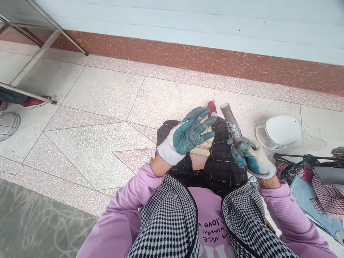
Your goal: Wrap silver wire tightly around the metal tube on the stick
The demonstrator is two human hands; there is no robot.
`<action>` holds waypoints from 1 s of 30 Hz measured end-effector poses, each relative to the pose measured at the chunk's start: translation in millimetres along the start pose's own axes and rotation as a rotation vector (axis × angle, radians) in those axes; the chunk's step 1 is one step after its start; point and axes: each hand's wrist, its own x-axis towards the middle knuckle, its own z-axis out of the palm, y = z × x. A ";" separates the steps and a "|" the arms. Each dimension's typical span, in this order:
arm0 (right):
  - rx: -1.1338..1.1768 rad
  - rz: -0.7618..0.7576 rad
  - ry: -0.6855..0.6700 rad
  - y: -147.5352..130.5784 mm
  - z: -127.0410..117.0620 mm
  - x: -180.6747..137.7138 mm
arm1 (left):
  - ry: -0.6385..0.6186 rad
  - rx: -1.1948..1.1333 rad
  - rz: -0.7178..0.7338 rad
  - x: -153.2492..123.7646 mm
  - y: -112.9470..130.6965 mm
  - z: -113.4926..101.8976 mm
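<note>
My right hand (251, 157), in a white glove with green coating, grips a short grey metal rod (231, 123) that stands upright, with a thin wire wound round its middle. My left hand (188, 134) wears the same kind of glove and hovers open, palm up and fingers spread, to the left of the rod, holding nothing. Both hands are above my knees in black quilted trousers (223, 157). A red shoe tip (212, 106) shows beyond the left fingers.
A clear plastic face shield with a white part (285, 132) lies on the tiled floor at right. Fabric and bags (319, 186) pile at the far right. Metal frame legs (40, 50) stand at upper left, with another person's red shoe (33, 102) beneath.
</note>
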 end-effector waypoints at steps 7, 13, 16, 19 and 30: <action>-0.235 -0.187 0.133 -27.9 44.3 17.5 | -0.057 -0.105 -0.030 -0.8 -7.0 8.2; -0.246 -0.297 0.069 -20.9 58.5 35.3 | -0.063 -0.423 -0.104 -5.6 -12.5 16.8; -0.227 -0.283 0.079 -11.1 58.2 32.3 | -0.024 -0.427 -0.092 -2.0 -13.1 8.5; -0.096 -0.194 0.044 -13.7 59.7 23.9 | 0.015 -0.384 -0.006 1.9 -11.2 -6.8; 0.062 -0.095 0.011 -32.9 57.4 12.7 | -0.119 0.246 0.065 -6.4 -20.5 8.6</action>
